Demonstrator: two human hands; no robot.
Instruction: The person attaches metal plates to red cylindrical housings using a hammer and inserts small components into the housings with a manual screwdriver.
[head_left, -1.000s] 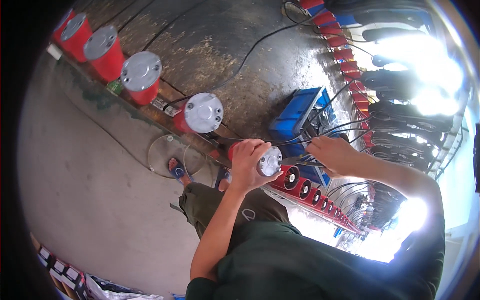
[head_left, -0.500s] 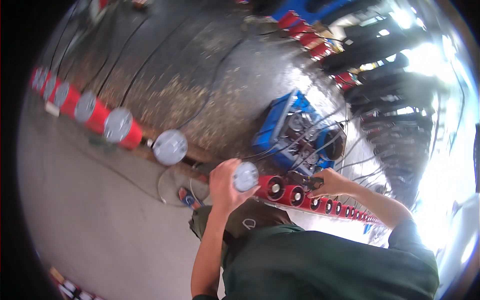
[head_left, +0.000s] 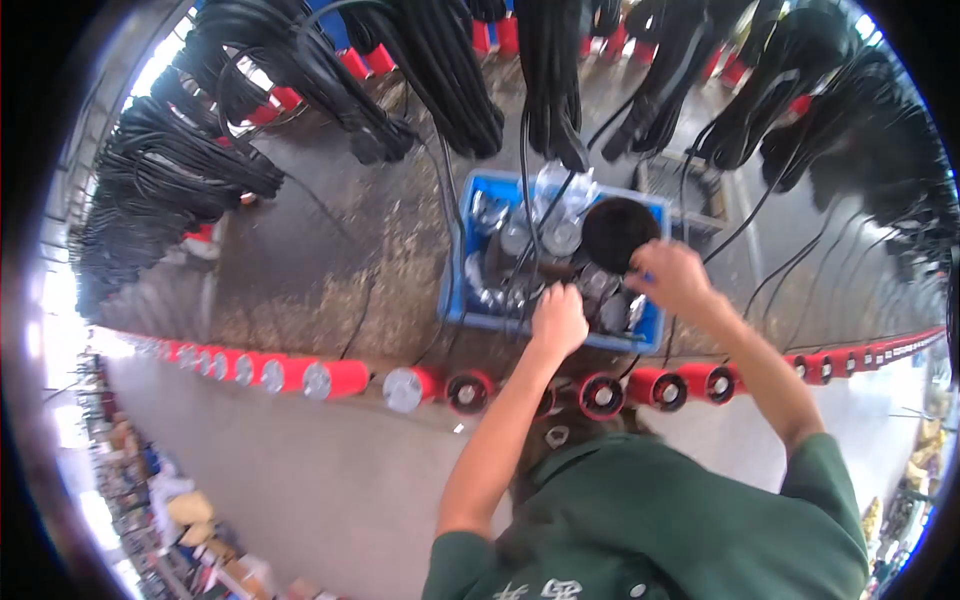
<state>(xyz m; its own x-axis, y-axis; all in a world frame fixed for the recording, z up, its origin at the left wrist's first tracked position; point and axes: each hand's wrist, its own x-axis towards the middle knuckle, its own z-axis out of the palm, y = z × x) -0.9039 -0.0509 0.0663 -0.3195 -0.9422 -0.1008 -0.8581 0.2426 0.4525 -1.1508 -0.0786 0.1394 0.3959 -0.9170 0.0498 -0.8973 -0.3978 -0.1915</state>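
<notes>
Having left the red cylinders (head_left: 640, 385), my left hand (head_left: 558, 320) digs closed into the blue crate (head_left: 455, 300) while my right hand (head_left: 670, 278) grips a black disc (head_left: 615, 232).

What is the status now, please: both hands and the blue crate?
Left hand down inside the blue crate, grip hidden. Right hand closed on a black round disc at crate's far corner. Black cables trail across the silver caps inside.

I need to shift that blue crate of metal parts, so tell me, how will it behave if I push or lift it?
The blue crate looks rigid plastic, so it should slide without flexing. It seems heavy, being packed with silvery metal parts. Loose pieces may shift or rattle, and the black cables hanging into it could snag.
</notes>
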